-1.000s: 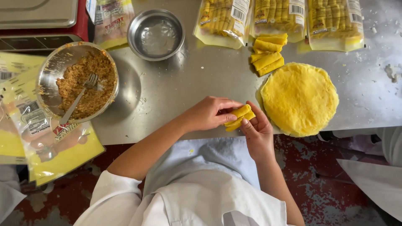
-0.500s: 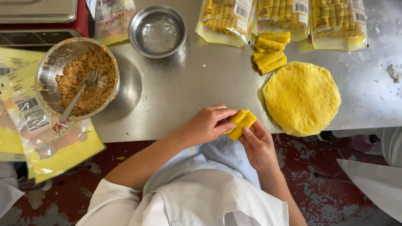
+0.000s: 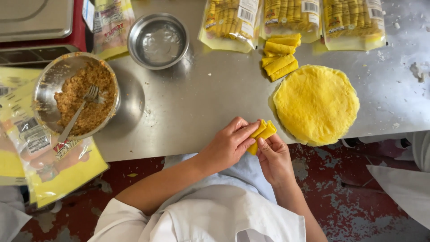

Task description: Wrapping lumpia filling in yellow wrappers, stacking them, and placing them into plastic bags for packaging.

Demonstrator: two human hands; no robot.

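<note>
Hands meet at the near edge of the steel counter (image 3: 210, 103), both on one small yellow roll (image 3: 263, 133). The left hand (image 3: 228, 145) pinches the roll between thumb and fingers along its side, and the right hand (image 3: 274, 157) pinches its lower end, so both grips are pressed on the same piece. The roll hangs just over the counter edge, touching nothing else, just beside the stack of round yellow wrappers (image 3: 317, 104).

I judge the roll to be very light and soft. Its skin looks thin and pliable, like the flat wrappers, so it may tear or open if squeezed hard. The best place to hold it seems to be across the middle, where the layers overlap, with flat fingertips and not nails. The ends look weaker; whether they are sealed I cannot tell.

Farther back lie finished yellow rolls (image 3: 278, 57) in a small pile, near three clear packets of rolls (image 3: 292, 19). On the left stands a metal bowl of brown crumbly filling (image 3: 80, 96) with a fork (image 3: 79, 113) in it, and behind it a small empty steel bowl (image 3: 157, 40).
</note>
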